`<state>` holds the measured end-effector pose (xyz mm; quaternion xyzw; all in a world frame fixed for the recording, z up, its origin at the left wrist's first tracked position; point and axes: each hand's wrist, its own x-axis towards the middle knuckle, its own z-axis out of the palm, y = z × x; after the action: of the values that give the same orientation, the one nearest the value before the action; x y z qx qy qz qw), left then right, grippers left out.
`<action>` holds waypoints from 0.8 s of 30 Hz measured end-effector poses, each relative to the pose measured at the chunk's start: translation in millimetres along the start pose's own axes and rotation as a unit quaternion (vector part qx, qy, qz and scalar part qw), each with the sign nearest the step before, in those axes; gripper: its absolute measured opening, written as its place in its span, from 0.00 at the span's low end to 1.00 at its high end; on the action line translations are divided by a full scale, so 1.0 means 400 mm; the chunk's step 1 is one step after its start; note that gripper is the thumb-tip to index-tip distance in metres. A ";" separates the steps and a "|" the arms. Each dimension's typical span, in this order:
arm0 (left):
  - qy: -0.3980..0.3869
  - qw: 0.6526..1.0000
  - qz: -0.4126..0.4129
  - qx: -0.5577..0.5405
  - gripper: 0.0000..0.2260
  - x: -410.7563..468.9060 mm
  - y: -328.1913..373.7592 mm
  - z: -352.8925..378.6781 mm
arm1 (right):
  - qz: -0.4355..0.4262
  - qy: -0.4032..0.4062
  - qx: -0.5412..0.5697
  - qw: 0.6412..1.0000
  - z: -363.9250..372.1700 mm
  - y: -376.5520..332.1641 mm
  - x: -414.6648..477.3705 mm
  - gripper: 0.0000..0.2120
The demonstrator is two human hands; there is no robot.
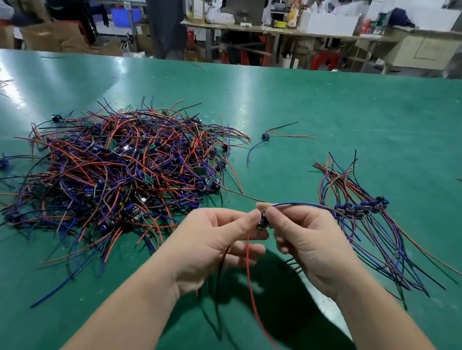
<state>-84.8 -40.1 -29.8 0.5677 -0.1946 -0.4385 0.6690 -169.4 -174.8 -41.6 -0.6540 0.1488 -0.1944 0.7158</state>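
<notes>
- My left hand [213, 241]: lower centre of the frame, fingers curled, thumb and forefinger pinching the wired component [263, 220] from its left side.
- My right hand [309, 247]: just right of centre, fingers curled, pinching the same component from its right side.
- Wired component: small and dark, held above the green table [353, 118] between the two sets of fingertips, near the middle of the frame.
- Red lead [250, 271]: hangs from the component towards the lower edge.
- Black lead [223, 264]: hangs beside the red one, past my left palm.
- Blue lead [303, 206]: arcs off to the right over my right hand.
- Tangled heap [121, 172]: red, blue and black wired pieces, centre left on the table.
- Sorted bundle [368, 214]: similar pieces laid side by side, right of my right hand.
- Single piece [266, 136]: lies apart, above centre, between heap and bundle.
</notes>
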 end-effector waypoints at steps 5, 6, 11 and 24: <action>0.001 0.999 -0.013 0.032 0.07 0.002 -0.013 0.008 | 0.000 0.016 0.010 1.000 -0.004 0.008 0.003 0.13; -0.004 0.999 -0.020 0.035 0.07 0.003 -0.014 0.011 | -0.004 0.035 0.017 0.999 -0.006 0.007 0.005 0.10; -0.060 0.995 -0.055 0.050 0.07 0.000 -0.018 0.018 | -0.010 0.165 0.096 0.982 -0.056 -0.026 0.022 0.06; -0.103 0.987 -0.066 0.103 0.05 -0.011 -0.017 0.019 | -0.020 0.289 0.121 0.949 -0.098 -0.046 0.025 0.16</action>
<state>-95.4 -40.6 -33.1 0.5972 -0.2680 -0.5155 0.5530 -180.4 -215.1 -26.6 -0.4812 0.3121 -0.4057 0.7117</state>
